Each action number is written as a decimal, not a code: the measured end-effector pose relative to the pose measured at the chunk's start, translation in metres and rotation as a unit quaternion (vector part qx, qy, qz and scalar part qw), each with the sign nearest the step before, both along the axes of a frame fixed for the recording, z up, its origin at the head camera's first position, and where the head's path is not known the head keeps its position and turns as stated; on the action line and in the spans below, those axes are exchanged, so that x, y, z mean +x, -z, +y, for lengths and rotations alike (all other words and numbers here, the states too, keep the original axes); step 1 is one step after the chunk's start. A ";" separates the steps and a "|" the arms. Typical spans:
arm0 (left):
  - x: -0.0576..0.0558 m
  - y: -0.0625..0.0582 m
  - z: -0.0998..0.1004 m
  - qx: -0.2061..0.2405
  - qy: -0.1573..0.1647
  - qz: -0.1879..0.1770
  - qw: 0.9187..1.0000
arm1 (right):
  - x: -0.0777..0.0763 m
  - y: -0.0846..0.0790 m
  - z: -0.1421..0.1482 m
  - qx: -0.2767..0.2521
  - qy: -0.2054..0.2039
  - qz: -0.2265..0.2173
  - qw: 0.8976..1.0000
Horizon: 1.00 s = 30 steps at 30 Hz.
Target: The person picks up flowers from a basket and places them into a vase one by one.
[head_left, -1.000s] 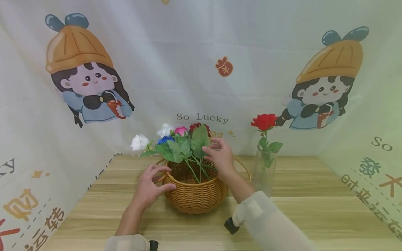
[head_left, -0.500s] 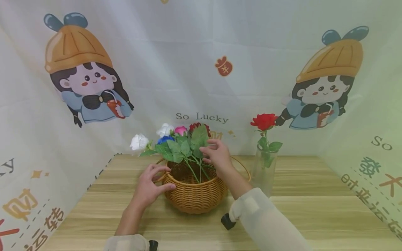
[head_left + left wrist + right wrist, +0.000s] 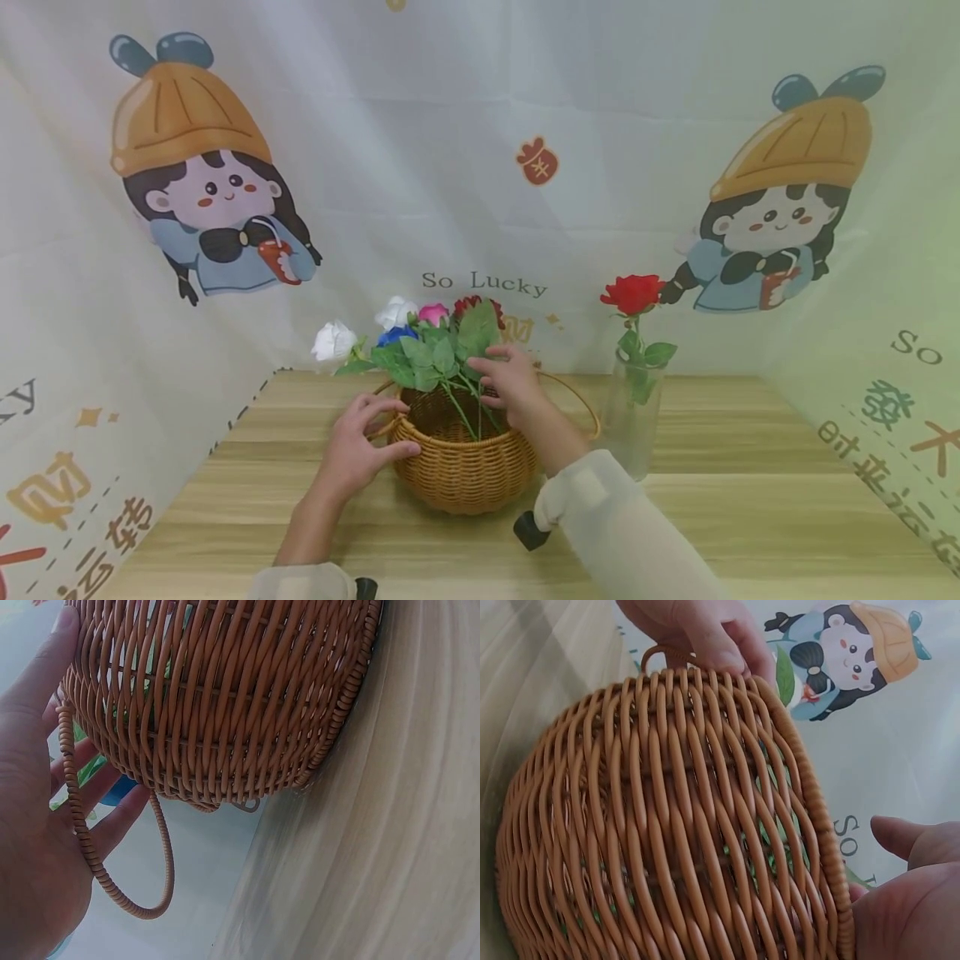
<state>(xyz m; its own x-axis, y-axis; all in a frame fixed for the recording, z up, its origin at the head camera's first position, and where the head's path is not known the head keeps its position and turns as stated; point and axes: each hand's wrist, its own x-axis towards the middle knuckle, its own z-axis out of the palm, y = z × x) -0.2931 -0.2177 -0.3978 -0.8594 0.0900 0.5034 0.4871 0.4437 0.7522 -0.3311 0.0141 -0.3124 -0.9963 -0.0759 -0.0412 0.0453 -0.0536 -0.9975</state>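
An orange-brown wicker basket (image 3: pixel 465 479) stands on the table, its looped handle (image 3: pixel 587 408) folded down at the right. Artificial roses lean in it toward the back left: white (image 3: pixel 333 340), blue (image 3: pixel 396 336), pink (image 3: pixel 433 314) and dark red (image 3: pixel 491 310), with green leaves (image 3: pixel 427 354). My left hand (image 3: pixel 360 446) holds the basket's left rim, thumb in front; in the left wrist view its fingers pass behind a handle loop (image 3: pixel 166 862). Over the right rim, my right hand (image 3: pixel 517 387) has loosely bent fingers beside the stems (image 3: pixel 459 408). Whether they touch is unclear.
Right of the basket stands a clear glass vase (image 3: pixel 636 437) with one red rose (image 3: pixel 633 293) in it. Printed cloth (image 3: pixel 600 125) encloses the wooden table (image 3: pixel 720 517) at the back and both sides.
My right hand has come away from the large leaf, moving down and slightly left toward the stems and basket opening. The left hand, basket and roses look unmoved.
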 end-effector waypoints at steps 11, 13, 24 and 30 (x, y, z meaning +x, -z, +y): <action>0.000 -0.001 0.000 0.005 0.007 -0.003 1.000 | -0.002 0.005 -0.006 0.016 0.011 -0.015 1.000; 0.001 -0.001 0.000 0.004 0.006 -0.002 1.000 | -0.002 0.007 -0.007 0.017 0.010 -0.022 1.000; 0.001 0.000 0.001 -0.001 0.001 0.007 1.000 | -0.005 0.013 -0.009 0.015 0.007 -0.039 0.999; 0.002 -0.001 0.001 0.001 0.002 0.007 1.000 | -0.006 0.013 -0.009 0.009 -0.013 -0.054 0.998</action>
<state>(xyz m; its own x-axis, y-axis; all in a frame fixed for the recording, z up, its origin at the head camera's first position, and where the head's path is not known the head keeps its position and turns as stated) -0.2909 -0.2163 -0.3969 -0.8522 0.0917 0.5151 0.4987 0.4399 0.7468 -0.3370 0.0054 -0.3250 -0.9836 -0.0995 -0.1504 0.1544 -0.0332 -0.9875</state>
